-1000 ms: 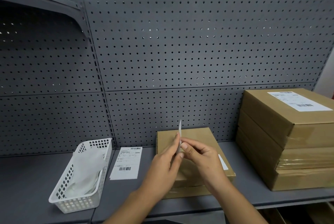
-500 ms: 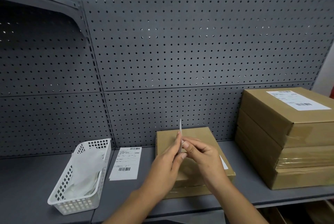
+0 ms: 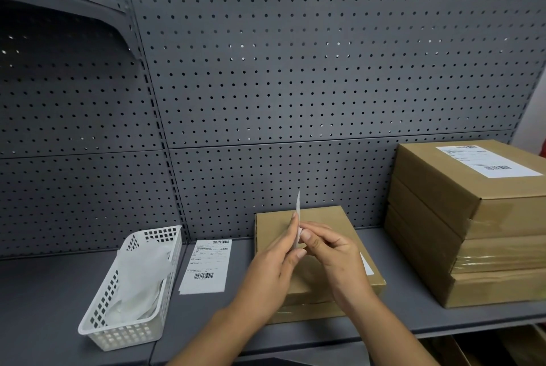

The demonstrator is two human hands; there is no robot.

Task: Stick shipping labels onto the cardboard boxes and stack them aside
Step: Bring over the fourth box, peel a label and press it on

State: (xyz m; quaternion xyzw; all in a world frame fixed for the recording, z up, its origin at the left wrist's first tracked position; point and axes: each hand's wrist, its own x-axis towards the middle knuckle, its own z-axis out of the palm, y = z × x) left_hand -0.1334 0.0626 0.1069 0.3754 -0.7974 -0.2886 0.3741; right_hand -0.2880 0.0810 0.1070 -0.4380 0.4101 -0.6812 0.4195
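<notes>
A thin white paper shipping label [image 3: 298, 212] is pinched upright, edge-on, by the left hand [image 3: 273, 272] and right hand [image 3: 335, 258], seemingly for peeling its backing, just above the flat brown cardboard box [image 3: 328, 218]; labelled boxes [image 3: 478, 218] are stacked rightward.

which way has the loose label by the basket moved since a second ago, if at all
No, it hasn't moved: the loose label still lies just right of the white basket.

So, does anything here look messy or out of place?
Little does. A white scrap lies on the box by the right hand, and the tape on the stacked boxes at the right is wrinkled.
</notes>
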